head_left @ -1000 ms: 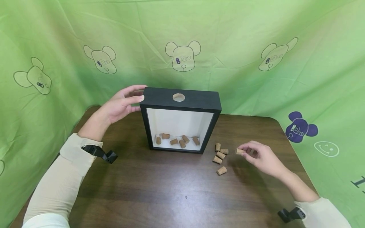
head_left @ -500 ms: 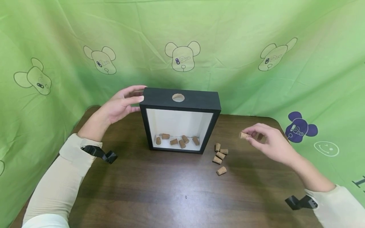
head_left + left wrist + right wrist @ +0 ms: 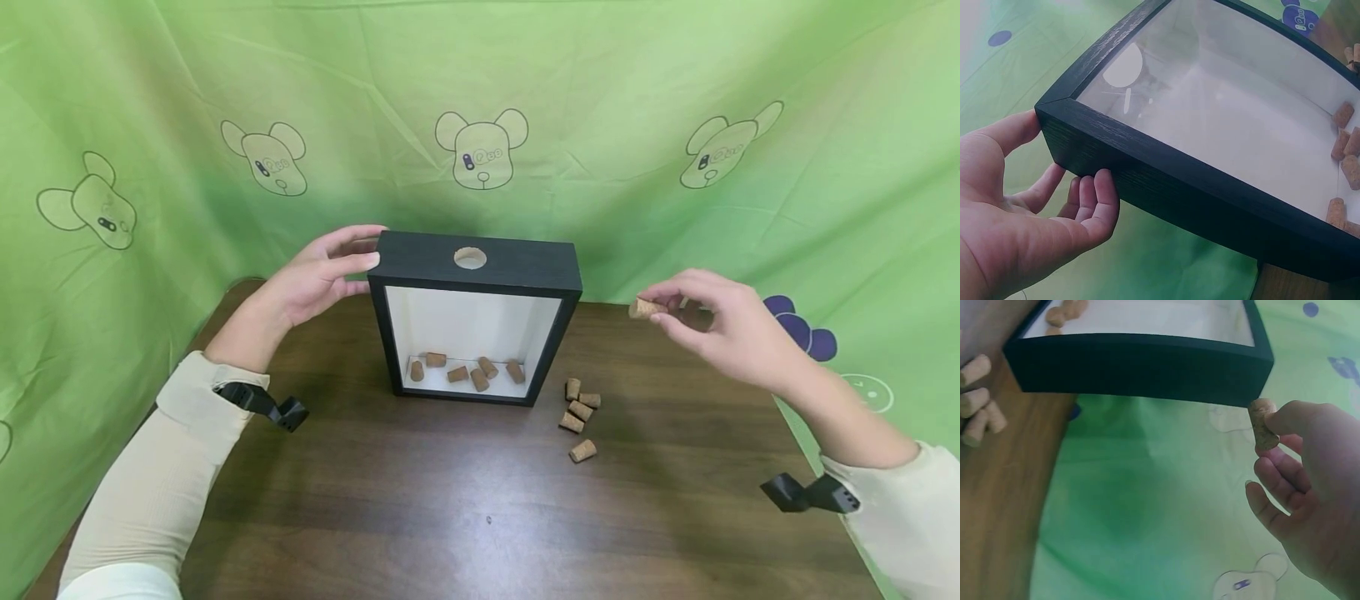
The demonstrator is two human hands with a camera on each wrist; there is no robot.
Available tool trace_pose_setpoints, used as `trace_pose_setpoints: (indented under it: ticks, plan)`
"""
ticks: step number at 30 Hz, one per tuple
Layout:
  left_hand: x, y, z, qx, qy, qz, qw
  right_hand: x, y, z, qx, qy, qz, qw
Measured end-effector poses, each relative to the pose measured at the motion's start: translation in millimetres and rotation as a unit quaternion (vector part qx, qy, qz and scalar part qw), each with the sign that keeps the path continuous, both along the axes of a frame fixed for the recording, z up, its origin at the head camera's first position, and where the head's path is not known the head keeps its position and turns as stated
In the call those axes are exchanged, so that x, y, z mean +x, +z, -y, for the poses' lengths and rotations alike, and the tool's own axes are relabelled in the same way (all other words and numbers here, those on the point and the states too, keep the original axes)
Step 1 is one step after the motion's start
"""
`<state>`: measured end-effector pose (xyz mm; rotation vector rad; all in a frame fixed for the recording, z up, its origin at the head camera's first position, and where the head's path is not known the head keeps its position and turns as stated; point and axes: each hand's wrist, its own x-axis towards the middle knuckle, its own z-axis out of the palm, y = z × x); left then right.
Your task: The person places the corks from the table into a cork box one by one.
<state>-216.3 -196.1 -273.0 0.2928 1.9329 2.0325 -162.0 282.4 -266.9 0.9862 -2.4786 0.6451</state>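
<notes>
A black shadow box frame (image 3: 525,265) with a clear front stands upright on the table, a round hole (image 3: 470,258) in its top. Several wine corks (image 3: 457,374) lie on its white floor inside. My left hand (image 3: 311,279) grips the frame's upper left corner; in the left wrist view its fingers (image 3: 1105,200) lie against the side. To the right of the frame, my right hand (image 3: 720,329) is raised above the table, pinching one cork (image 3: 642,309) between thumb and fingertips. The right wrist view shows this cork (image 3: 1263,424) with the other fingers loosely bent below.
Several loose corks (image 3: 580,409) lie on the brown table (image 3: 465,483) just right of the frame's base, one cork (image 3: 582,451) a little nearer the front. A green curtain (image 3: 600,100) with printed bear heads hangs behind the table and at both sides.
My right hand has risen away from the loose corks, towards the back of the table, carrying the pinched cork. The left hand and the frame have stayed in place.
</notes>
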Motion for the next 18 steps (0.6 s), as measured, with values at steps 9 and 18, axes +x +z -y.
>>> trace_pose_setpoints:
  ticks: [9,18]
  plan:
    - [-0.9,-0.1,0.1,0.0,-0.001,0.001,1.0,-5.9,28.2,19.2,-0.007,0.022,-0.013,0.9996]
    - [-0.7,-2.0,0.9,0.002,-0.001,0.001,1.0,-12.7,48.2,42.9,0.0,0.04,-0.02,0.999]
